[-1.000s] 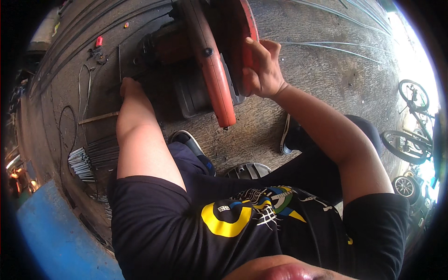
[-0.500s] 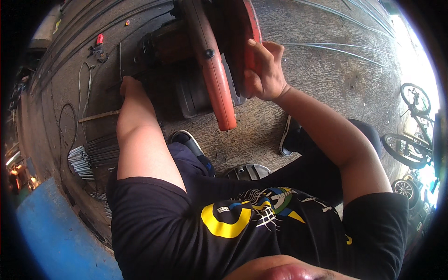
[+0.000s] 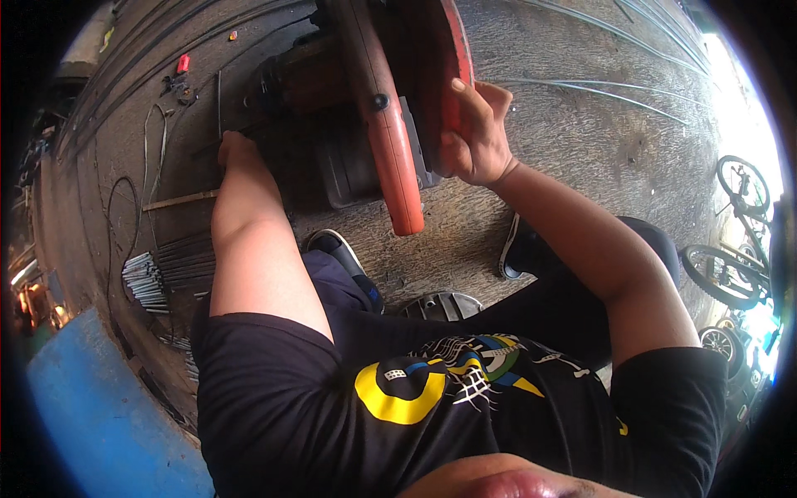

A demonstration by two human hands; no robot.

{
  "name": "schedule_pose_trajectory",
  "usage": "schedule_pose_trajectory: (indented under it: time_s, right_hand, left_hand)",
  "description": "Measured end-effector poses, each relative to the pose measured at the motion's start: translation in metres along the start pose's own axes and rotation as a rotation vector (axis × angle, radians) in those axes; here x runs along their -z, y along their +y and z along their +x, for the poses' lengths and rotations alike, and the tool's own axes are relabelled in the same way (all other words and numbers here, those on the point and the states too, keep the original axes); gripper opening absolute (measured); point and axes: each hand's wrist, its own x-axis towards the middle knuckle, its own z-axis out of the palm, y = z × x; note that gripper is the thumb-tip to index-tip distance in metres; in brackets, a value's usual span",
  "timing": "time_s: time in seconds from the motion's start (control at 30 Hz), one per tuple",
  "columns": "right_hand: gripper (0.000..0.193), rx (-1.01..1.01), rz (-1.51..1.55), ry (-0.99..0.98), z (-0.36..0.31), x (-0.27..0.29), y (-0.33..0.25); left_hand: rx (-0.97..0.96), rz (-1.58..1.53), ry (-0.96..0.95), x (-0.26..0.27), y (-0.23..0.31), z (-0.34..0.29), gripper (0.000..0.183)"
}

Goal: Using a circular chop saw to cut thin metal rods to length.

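Observation:
A cut-off saw with an orange-red handle [image 3: 397, 178] and a curved red blade guard [image 3: 459, 50] stands on the floor in front of me. My right hand [image 3: 484, 137] is at the guard's right edge, thumb and forefinger closed against it. Left of the saw, my left hand [image 3: 238, 143] reaches down beside the saw's dark base. Its fingers are mostly hidden in shadow, so their grip does not show. Just beyond that hand a thin straight rod [image 3: 220, 100] points away from me.
Cut rod pieces [image 3: 143, 282] lie bundled at the left, near a blue panel [image 3: 108, 407]. Long thin rods [image 3: 614, 37] stretch across the floor at the far right. A small red object [image 3: 183, 63] lies far left. A bicycle [image 3: 730, 241] stands at the right.
The whole view has shifted very slightly. Both hands keep their places at the saw, and nothing is visibly taken up or let go.

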Motion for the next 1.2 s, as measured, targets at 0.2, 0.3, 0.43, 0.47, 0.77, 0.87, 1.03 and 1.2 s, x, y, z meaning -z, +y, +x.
schedule_pose_trajectory:
  time_s: [0.2, 0.3, 0.43, 0.47, 0.77, 0.87, 1.03, 1.2]
  right_hand:
    - [0.063, 0.006, 0.016, 0.008, -0.003, -0.003, 0.002]
    - [0.062, 0.0, 0.017, -0.009, -0.004, -0.003, 0.003]
    - [0.063, 0.01, 0.005, -0.02, -0.005, -0.004, 0.005]
    - [0.063, 0.02, -0.001, -0.014, -0.005, -0.005, 0.005]
    - [0.061, -0.024, 0.017, 0.019, -0.009, -0.009, 0.005]
    - [0.064, -0.02, 0.06, 0.029, -0.01, -0.011, 0.007]
    - [0.065, -0.002, 0.041, 0.0, -0.013, -0.011, 0.01]
    - [0.068, -0.044, 0.071, -0.017, -0.014, -0.01, 0.01]
  left_hand:
    - [0.166, -0.353, 0.029, -0.005, 0.003, 0.004, 0.038]
    - [0.226, -0.556, 0.034, -0.008, 0.002, 0.007, 0.041]
    - [0.318, -0.765, 0.031, -0.003, 0.003, 0.002, 0.045]
    - [0.228, -0.556, 0.039, -0.001, 0.004, -0.001, 0.046]
    - [0.801, -1.662, 0.161, -0.001, 0.025, -0.006, 0.056]
    - [0.798, -1.882, 0.27, -0.005, 0.025, -0.002, 0.056]
    - [0.85, -1.714, 0.291, 0.006, 0.033, -0.019, 0.052]
    - [0.871, -1.883, 0.258, 0.014, 0.035, -0.03, 0.049]
